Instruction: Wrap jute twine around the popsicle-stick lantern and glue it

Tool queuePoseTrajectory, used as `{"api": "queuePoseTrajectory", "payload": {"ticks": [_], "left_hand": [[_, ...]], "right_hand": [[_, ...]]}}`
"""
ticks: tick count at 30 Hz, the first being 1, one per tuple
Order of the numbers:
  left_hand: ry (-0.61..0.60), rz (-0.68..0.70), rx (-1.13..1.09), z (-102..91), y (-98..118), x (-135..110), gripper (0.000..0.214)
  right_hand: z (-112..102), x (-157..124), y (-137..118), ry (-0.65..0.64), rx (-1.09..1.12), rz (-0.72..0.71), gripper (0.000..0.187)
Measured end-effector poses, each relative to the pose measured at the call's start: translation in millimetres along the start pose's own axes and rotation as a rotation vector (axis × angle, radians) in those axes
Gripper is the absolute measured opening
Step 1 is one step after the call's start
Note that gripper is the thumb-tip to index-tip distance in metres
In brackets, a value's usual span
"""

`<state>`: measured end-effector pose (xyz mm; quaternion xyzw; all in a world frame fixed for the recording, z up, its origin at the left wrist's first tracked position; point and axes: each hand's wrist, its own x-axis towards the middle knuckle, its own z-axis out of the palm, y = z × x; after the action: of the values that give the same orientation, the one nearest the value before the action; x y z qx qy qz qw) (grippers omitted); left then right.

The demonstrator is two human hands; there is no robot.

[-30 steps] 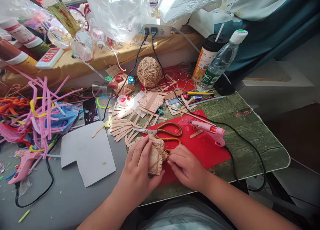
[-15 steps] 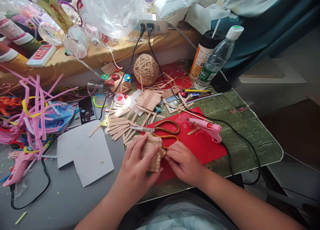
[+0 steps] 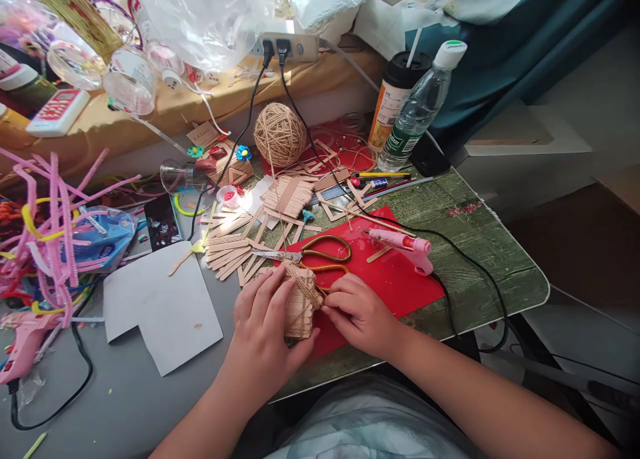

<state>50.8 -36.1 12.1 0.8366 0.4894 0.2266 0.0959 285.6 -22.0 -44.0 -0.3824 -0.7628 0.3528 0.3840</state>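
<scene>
My left hand grips a small block built of wooden craft sticks, with fingers over its top and the thumb at its lower edge. Jute twine lies in strands across the block's upper right side. At that edge, the fingertips of my right hand are pinched together on the twine; the exact contact is partly hidden. A strand leads up from the block to a ball of twine. Just behind the block lie scissors with bronze-coloured handles, their lower loop partly covered.
A pink glue gun rests on a red sheet, its black cord trailing right. Loose craft sticks spread behind my left hand. A grey card and pink pipe cleaners lie left. A water bottle stands at the back.
The whole view has swung slightly, so things appear further left. My left fingers have shifted a little on the block, uncovering more of its face. My right hand still pinches at its edge.
</scene>
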Motion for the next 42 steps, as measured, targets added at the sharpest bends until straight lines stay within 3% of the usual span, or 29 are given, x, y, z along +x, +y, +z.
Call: {"api": "queuePoseTrajectory", "payload": {"ticks": [7, 17, 23, 26, 30, 33, 35, 37, 39, 42], "left_hand": [[0.015, 0.124, 0.063, 1.5, -0.7, -1.2, 0.054], [-0.012, 0.142, 0.037, 0.6, -2.1, 2.2, 0.052], [0.010, 0.148, 0.001, -0.7, -2.5, 3.2, 0.053], [0.005, 0.155, 0.016, -1.4, -3.0, 2.9, 0.051], [0.011, 0.177, 0.042, -0.4, -4.5, 1.9, 0.048], [-0.010, 0.208, 0.053, 0.2, -5.3, 2.6, 0.049], [-0.012, 0.218, 0.059, -0.1, -5.4, 3.6, 0.048], [-0.003, 0.223, 0.068, -0.3, -5.4, 4.2, 0.048], [-0.005, 0.236, 0.078, -0.1, -5.7, 3.8, 0.049], [-0.013, 0.256, 0.097, 0.6, -6.8, 1.2, 0.050]], "right_hand": [[-0.6, 2.0, -1.6, -0.009, -0.006, 0.001, 0.016], [-1.9, 1.2, -2.0, -0.022, -0.037, -0.010, 0.017], [-1.0, 2.1, -3.5, 0.016, -0.025, -0.008, 0.007], [-15.6, -8.8, -12.0, 0.072, -0.088, -0.013, 0.017], [-54.6, -43.6, -13.0, 0.241, -0.215, -0.075, 0.022], [-80.6, -66.8, 3.5, 0.592, -0.293, 0.051, 0.016], [-90.6, -72.7, 17.2, 0.744, -0.294, 0.218, 0.025], [-96.3, -70.3, 26.7, 0.720, -0.315, 0.389, 0.048], [-100.8, -61.7, 29.5, 0.593, -0.360, 0.503, 0.059], [-108.4, -44.3, 26.0, 0.429, -0.409, 0.546, 0.045]]}}
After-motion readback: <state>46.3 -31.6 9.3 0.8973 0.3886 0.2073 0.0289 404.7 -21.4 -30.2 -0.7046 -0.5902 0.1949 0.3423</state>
